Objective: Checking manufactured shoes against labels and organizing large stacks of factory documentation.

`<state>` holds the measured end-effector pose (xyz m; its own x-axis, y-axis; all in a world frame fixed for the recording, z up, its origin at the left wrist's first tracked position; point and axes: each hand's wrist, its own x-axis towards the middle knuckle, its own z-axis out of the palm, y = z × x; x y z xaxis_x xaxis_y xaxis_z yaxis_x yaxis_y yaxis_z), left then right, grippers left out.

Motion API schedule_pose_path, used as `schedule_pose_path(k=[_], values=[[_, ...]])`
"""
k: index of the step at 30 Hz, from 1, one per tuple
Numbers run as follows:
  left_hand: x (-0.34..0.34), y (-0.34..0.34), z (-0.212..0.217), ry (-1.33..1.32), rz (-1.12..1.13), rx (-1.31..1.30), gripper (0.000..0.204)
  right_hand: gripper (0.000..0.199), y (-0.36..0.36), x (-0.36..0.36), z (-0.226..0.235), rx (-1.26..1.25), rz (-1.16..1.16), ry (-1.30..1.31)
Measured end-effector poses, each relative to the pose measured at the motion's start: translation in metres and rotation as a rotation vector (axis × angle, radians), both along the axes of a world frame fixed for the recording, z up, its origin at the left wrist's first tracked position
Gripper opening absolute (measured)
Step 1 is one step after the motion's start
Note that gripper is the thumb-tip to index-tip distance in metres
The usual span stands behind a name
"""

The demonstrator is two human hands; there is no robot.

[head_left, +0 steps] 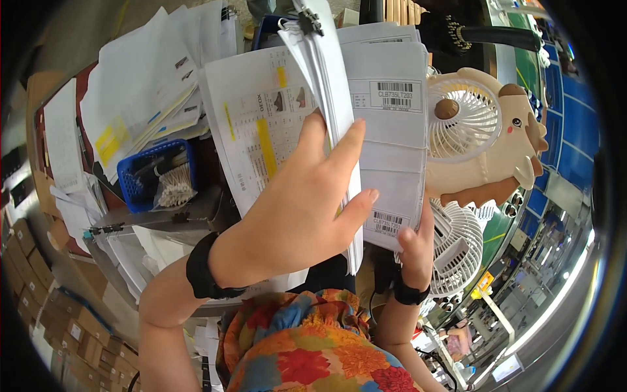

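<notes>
My left hand (294,202) reaches across the middle, its fingers closed around a stack of papers (326,72) turned on edge. A black binder clip (310,21) grips the far end of that stack. On its left lies a printed sheet (245,130) with yellow highlighted strips and small shoe pictures. To its right are white label sheets (392,163) with barcodes at both ends. My right hand (418,248) holds the near right corner of these label sheets, thumb on top; its other fingers are partly hidden beneath.
A cream animal-shaped fan (483,130) stands right of the labels, with another white fan (457,251) nearer. Loose papers (140,78) pile up at the left, beside a blue basket (157,173) holding a bag of cotton swabs. Cardboard boxes (72,333) are stacked at the lower left.
</notes>
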<state>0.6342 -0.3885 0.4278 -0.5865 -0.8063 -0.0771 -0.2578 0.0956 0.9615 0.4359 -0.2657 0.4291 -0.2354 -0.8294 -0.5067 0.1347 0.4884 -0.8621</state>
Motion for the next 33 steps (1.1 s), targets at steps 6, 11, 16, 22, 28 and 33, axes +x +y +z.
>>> schedule_pose_path(k=[6, 11, 16, 22, 28, 33], values=[[0.005, 0.002, -0.002, -0.083, 0.125, -0.052, 0.050, 0.073, -0.002, 0.006, 0.000, 0.109, -0.043, 0.137], [0.012, -0.004, 0.002, -0.131, 0.140, 0.010, 0.046, 0.061, -0.002, 0.005, -0.001, 0.072, -0.061, 0.152], [0.030, -0.009, 0.004, -0.062, 0.196, 0.002, 0.041, 0.072, -0.001, 0.070, 0.028, -0.104, 0.385, 0.743], [0.060, -0.011, -0.005, -0.279, 0.420, 0.034, 0.031, 0.056, -0.011, 0.055, -0.005, 0.001, 0.202, 0.799], [0.054, -0.009, 0.008, -0.334, 0.401, -0.050, 0.027, 0.059, -0.014, 0.044, -0.070, 0.030, 0.195, 0.945], [0.059, -0.007, 0.002, -0.503, 0.298, -0.080, 0.058, 0.056, -0.018, 0.047, -0.081, 0.087, 0.127, 1.036]])
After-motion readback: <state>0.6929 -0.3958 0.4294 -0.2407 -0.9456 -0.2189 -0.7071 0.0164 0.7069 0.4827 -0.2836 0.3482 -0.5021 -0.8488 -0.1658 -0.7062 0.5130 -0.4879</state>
